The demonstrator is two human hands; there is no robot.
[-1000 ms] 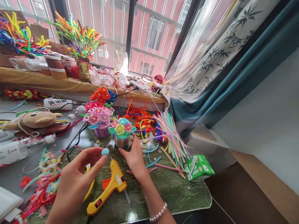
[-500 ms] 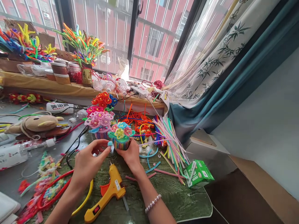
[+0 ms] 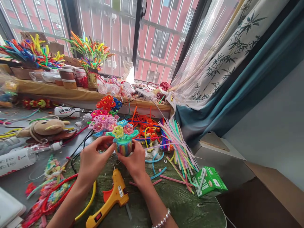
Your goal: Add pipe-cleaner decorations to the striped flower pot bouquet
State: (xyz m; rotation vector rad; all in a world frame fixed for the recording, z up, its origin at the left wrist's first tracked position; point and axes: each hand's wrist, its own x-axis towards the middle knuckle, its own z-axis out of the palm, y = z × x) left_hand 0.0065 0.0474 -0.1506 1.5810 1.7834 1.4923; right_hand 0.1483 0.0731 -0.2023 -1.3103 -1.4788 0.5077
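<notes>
My right hand [image 3: 134, 160] is wrapped around a small striped flower pot [image 3: 124, 149] and holds it tilted. Pipe-cleaner flowers [image 3: 122, 129] in yellow, pink and blue stand in the pot, with turquoise leaves at its rim. Thumb and forefinger of my left hand [image 3: 96, 156] pinch a small blue pom-pom [image 3: 115, 140] against the pot's upper left edge; the fingers partly cover it. Below my hands a yellow glue gun [image 3: 115, 193] lies on the green table mat [image 3: 185, 202], its nozzle pointing away from me.
Behind the pot stands a pot of pink flowers [image 3: 103, 122]. Pastel pipe cleaners [image 3: 178, 145] and a green box [image 3: 210, 181] lie to the right. On the left are a plush toy [image 3: 45, 127], plastic bottles [image 3: 16, 160] and a red cable [image 3: 45, 199].
My left hand has brought the blue pom-pom to the pot's rim. The pot has turned and tipped slightly in my right hand. The whole view has shifted a little.
</notes>
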